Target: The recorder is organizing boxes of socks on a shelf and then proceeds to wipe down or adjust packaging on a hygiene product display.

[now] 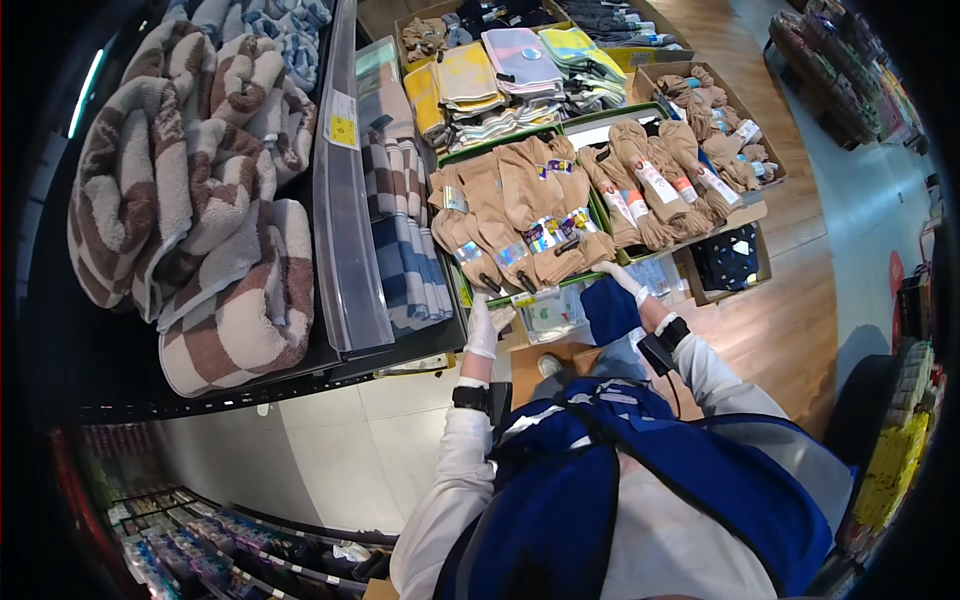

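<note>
Both my hands wear white gloves at the front of a green box [553, 290] of beige bundled socks or hosiery [515, 205]. My left hand [485, 325] touches the box's front left part, its thumb apart from the upward-stretched fingers. Further right, my right hand [625, 282] has its fingers curled over the front rim. Below the box sit white packages [550, 315] and a navy cloth item [608, 312]. Beside this box, another green-edged box [708, 229] holds rolled beige hosiery with paper bands [648, 180].
Checked fleece blankets [200, 190] fill a black shelf at left behind a clear divider [350, 250]. Folded pastel towels [520, 60] and more hosiery boxes [745, 150] stand behind. Merchandise racks [230, 545] are at lower left, others [890, 460] at right. A dark patterned stack [722, 260] sits below.
</note>
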`<control>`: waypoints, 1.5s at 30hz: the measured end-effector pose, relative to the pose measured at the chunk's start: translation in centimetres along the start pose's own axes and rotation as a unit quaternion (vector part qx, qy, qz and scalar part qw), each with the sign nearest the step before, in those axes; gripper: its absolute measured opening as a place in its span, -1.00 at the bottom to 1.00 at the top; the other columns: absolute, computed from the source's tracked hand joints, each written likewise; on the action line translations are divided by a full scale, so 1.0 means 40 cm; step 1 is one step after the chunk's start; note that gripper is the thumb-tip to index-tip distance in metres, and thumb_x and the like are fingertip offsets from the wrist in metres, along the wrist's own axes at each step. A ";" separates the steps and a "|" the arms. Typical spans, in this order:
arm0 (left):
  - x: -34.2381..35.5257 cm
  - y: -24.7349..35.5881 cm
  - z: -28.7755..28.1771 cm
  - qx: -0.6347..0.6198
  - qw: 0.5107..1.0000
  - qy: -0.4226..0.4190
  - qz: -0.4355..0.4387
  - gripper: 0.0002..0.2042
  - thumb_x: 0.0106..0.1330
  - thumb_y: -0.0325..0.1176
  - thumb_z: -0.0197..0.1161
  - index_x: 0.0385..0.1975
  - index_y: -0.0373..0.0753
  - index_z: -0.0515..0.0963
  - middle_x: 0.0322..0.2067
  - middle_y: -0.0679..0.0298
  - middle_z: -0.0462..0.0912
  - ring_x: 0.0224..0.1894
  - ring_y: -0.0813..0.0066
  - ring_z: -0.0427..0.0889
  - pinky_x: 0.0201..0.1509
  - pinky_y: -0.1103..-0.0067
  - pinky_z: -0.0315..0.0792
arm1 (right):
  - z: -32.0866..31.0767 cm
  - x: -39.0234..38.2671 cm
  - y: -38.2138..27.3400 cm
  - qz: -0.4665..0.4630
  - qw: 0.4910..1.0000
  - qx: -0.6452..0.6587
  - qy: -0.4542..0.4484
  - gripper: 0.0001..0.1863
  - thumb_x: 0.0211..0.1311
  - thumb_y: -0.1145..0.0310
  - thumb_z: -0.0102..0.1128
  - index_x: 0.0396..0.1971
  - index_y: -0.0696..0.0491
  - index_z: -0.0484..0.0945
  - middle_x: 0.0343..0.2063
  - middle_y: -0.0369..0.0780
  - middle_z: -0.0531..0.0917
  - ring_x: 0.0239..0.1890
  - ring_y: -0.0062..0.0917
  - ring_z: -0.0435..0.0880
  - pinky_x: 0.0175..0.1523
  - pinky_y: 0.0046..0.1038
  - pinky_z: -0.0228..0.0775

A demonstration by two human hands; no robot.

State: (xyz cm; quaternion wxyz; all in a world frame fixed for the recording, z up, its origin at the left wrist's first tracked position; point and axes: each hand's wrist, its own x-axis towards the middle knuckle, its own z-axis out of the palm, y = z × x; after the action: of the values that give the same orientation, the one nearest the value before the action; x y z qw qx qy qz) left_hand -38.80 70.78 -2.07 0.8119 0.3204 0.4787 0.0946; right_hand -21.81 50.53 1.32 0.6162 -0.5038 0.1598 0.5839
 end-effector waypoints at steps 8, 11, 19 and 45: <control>-0.111 0.006 -0.014 -0.077 0.991 -0.070 0.080 -0.80 0.10 -0.33 -0.05 -0.39 -0.34 0.28 -0.34 0.07 0.36 -0.22 0.22 0.44 -0.09 0.43 0.40 | -0.015 0.017 0.042 -0.016 0.999 0.046 -0.021 -0.83 -0.13 0.26 0.08 -0.61 0.04 0.43 -0.78 -0.29 0.46 -0.77 -0.55 0.42 -0.60 -0.60 0.30; -0.138 -0.001 -0.023 -0.086 0.991 -0.061 0.086 -0.81 0.09 -0.34 -0.05 -0.41 -0.35 0.28 -0.35 0.10 0.35 -0.21 0.23 0.43 -0.09 0.40 0.40 | 0.002 -0.032 0.039 -0.033 0.999 0.039 -0.014 -0.85 -0.11 0.28 0.08 -0.61 0.04 0.43 -0.79 -0.31 0.45 -0.77 -0.58 0.42 -0.61 -0.61 0.29; -0.239 0.023 0.034 -0.089 0.986 -0.073 0.118 -0.81 0.11 -0.25 -0.03 -0.35 -0.21 0.32 -0.27 0.27 0.35 -0.21 0.46 0.40 -0.09 0.46 0.36 | 0.023 -0.163 -0.011 -0.104 0.994 0.018 -0.019 -0.85 -0.02 0.27 0.02 -0.58 0.03 0.44 -0.77 -0.35 0.45 -0.76 -0.66 0.41 -0.64 -0.66 0.25; -0.061 -0.169 0.575 0.119 0.939 -0.260 0.190 -0.86 0.25 -0.39 -0.19 -0.26 -0.28 0.21 -0.30 0.14 0.22 -0.22 0.33 0.49 -0.13 0.57 0.45 | -0.318 -0.399 -0.274 -0.148 0.978 0.130 0.073 -0.71 -0.06 0.10 0.08 -0.77 -0.08 0.31 -0.86 -0.42 0.31 -0.83 -0.68 0.29 -0.70 -0.69 0.15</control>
State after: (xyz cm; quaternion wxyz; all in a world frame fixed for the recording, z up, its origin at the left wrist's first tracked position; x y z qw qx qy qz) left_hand -21.86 54.54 3.30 0.8308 0.5131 0.1891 0.1032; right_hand -11.42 33.42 12.99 0.7424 -0.4791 0.2027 0.4222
